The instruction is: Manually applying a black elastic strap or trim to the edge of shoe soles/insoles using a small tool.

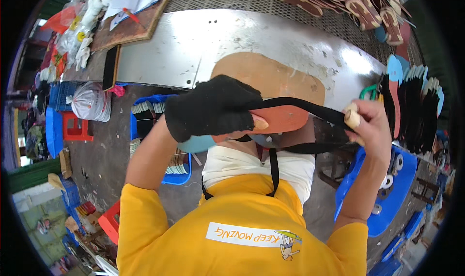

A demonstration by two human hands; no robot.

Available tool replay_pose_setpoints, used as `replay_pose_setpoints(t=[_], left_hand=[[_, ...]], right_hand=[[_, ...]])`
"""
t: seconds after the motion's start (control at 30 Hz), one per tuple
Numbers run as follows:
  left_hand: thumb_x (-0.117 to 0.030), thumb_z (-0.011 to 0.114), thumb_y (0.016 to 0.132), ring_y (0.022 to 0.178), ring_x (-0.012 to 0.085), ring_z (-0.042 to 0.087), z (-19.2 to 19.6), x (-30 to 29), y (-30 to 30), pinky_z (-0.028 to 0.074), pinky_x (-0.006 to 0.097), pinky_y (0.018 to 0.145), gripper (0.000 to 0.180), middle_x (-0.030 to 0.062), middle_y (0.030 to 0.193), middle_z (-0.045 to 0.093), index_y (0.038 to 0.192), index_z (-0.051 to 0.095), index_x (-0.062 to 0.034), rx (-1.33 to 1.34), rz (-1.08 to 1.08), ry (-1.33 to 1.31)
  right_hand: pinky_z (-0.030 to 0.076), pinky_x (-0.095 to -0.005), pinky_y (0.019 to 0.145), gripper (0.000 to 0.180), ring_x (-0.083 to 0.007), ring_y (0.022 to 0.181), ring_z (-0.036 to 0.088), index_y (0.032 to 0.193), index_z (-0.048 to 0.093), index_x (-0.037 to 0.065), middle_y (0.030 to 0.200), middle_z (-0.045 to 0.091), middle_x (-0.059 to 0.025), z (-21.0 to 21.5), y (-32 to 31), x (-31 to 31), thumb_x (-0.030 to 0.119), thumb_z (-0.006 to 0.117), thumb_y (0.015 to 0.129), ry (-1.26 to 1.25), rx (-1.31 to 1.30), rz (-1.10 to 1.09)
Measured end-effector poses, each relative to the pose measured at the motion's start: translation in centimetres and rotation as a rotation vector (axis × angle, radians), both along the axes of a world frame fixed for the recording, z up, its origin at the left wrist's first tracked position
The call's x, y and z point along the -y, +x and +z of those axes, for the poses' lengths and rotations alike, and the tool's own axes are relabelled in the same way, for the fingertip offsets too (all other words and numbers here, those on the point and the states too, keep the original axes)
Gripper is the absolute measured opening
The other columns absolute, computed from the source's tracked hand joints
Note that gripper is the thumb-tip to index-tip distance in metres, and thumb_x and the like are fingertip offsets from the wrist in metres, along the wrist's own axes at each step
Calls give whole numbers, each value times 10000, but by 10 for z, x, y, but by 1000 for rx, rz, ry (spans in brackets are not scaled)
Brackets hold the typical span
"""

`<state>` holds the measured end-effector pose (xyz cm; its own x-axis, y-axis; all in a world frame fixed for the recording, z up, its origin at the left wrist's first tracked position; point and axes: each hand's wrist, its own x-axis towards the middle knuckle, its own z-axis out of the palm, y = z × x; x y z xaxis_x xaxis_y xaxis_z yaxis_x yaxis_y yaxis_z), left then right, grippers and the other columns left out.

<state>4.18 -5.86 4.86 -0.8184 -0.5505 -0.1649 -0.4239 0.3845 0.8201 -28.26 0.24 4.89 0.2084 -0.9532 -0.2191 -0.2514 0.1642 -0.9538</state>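
My left hand [213,106], in a black glove with a bare fingertip showing, is closed around a reddish-orange shoe sole [286,120]. A light blue edge [196,144] shows beneath that hand; whether it belongs to the same sole I cannot tell. From the sole, a black strap [310,104] stretches in a long loop toward the right. My right hand [372,123], with pale covers on its fingers, pinches the loop's far end. Both hands are above my lap, at the near edge of the metal bench [160,43].
A tan board [293,80] lies on the bench. Green-handled scissors [368,90] and stacked black and blue soles [421,114] are at the right. Brown sandal soles [363,9] pile up on the far mesh. Blue bins [183,176] stand below, including one holding tape rolls [386,181].
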Motion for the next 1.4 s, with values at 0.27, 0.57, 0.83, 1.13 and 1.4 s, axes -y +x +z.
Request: replay_pose_setpoints(t=[0.27, 0.57, 0.83, 1.13, 1.4], left_hand=[[-144, 660, 892, 885, 88, 575, -15, -48, -17, 474, 279, 790, 312, 54, 959, 680, 1149, 627, 29, -604, 559, 468], [-179, 619, 941, 799, 40, 520, -26, -60, -72, 450, 236, 700, 233, -17, 902, 642, 1104, 634, -13, -960, 1007, 455], [-196, 627, 941, 768, 41, 507, -29, -57, -79, 443, 234, 693, 209, -24, 864, 641, 1036, 650, -12, -848, 1095, 266], [-203, 618, 940, 762, 50, 513, -23, -28, -62, 449, 242, 688, 219, -13, 848, 635, 1044, 641, -12, -779, 986, 339], [-199, 648, 887, 1064, 181, 604, -56, -27, -30, 507, 315, 873, 366, 104, 1280, 578, 1200, 590, -19, -769, 557, 530]], right_hand=[[310, -175, 396, 184, -51, 467, 526, 1003, 607, 21, 638, 632, -62, -25, 61, -49, 169, 651, 902, -14, 424, -282], [341, -171, 537, 95, -14, 661, 479, 887, 646, -30, 816, 524, 10, -27, 109, -40, -14, 708, 817, -216, 209, -423], [419, -250, 566, 192, -136, 630, 541, 885, 687, -3, 770, 576, -59, -33, 112, -19, -23, 752, 706, -448, -105, -438], [399, -224, 588, 106, -80, 655, 502, 851, 641, -33, 754, 538, -25, -46, 100, -4, 2, 708, 777, -292, 66, -132], [460, -219, 713, 183, -66, 799, 561, 968, 634, -17, 898, 616, -18, -51, 113, 10, 23, 701, 802, -216, 272, -89]])
